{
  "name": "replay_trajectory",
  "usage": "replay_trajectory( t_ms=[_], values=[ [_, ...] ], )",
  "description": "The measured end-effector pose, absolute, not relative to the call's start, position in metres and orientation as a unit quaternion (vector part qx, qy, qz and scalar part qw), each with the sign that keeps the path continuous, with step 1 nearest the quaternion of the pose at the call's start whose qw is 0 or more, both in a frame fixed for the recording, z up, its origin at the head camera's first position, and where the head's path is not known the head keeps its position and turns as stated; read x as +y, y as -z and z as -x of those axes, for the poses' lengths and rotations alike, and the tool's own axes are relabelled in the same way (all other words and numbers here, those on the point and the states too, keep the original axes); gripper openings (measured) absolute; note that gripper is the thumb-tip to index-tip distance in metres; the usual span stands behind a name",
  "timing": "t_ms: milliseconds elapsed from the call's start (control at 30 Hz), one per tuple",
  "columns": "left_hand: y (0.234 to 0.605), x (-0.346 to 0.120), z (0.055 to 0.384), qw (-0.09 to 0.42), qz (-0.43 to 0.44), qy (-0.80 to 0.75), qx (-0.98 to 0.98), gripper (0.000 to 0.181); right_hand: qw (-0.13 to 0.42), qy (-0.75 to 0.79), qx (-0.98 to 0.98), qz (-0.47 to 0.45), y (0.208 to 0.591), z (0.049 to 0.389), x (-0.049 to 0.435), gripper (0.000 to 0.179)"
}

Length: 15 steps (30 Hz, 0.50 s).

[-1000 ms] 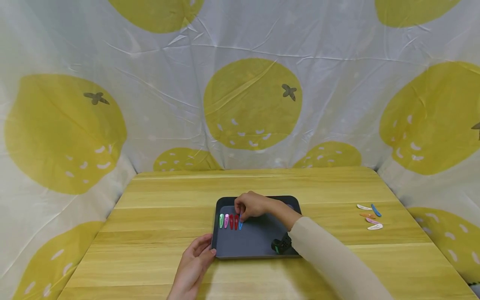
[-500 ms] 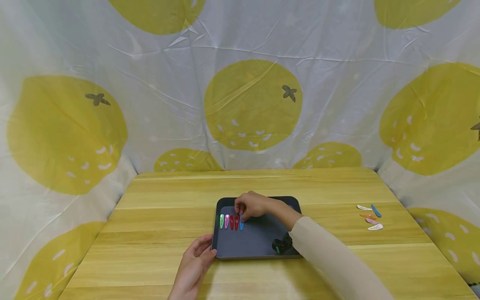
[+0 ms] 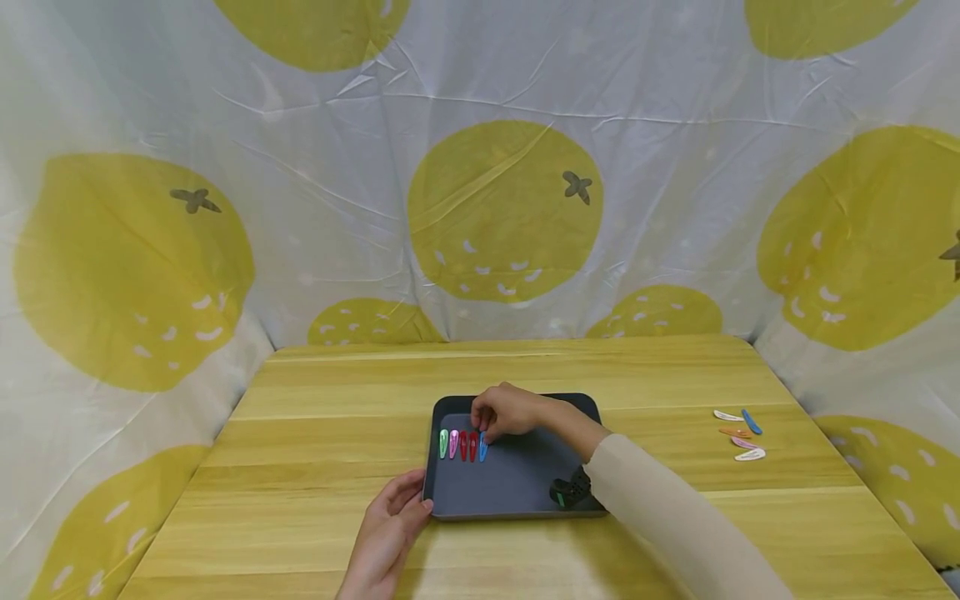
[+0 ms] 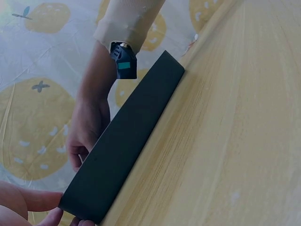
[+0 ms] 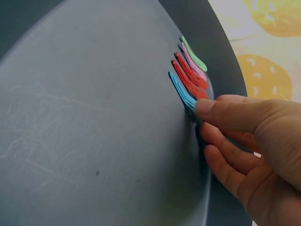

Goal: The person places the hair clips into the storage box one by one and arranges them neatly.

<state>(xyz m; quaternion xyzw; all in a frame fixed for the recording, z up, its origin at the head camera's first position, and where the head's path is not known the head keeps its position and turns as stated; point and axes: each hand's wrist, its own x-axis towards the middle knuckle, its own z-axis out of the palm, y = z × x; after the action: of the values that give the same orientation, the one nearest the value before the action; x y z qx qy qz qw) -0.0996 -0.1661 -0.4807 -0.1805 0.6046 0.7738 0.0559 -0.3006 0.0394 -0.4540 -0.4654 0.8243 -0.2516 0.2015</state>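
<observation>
A dark grey tray (image 3: 502, 492) lies on the table, and my left hand (image 3: 390, 521) grips its near left corner, with thumb and fingers (image 4: 40, 200) at the edge in the left wrist view. Inside it, my right hand (image 3: 510, 408) pinches the end of a blue hair clip (image 5: 178, 88) between thumb and fingers. That clip is at the right end of an upright row: a green clip (image 3: 444, 444), a pink clip (image 3: 453, 444) and two red clips (image 3: 468, 446). In the right wrist view the thumb covers the blue clip's end.
On the wooden table (image 3: 315, 450), to the right of the tray, lie loose hair clips: white ones (image 3: 750, 455), a blue one (image 3: 752, 421), an orange one (image 3: 736, 432) and a pink one (image 3: 744, 442). A lemon-print curtain (image 3: 660, 208) hangs round the table.
The right hand has shifted very slightly, and its wrist a little to the right, while its fingers stay at the blue hair clip. The left hand has kept its place on the tray.
</observation>
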Motion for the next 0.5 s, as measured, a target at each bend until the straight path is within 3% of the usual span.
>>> replay_trajectory(
  t_ms=[500],
  values=[
    [0.482,-0.166,0.099,0.054,0.174,-0.775,0.605,0.058,0.176,0.237,0.822,0.487,0.428,0.297,0.062,0.016]
  ],
)
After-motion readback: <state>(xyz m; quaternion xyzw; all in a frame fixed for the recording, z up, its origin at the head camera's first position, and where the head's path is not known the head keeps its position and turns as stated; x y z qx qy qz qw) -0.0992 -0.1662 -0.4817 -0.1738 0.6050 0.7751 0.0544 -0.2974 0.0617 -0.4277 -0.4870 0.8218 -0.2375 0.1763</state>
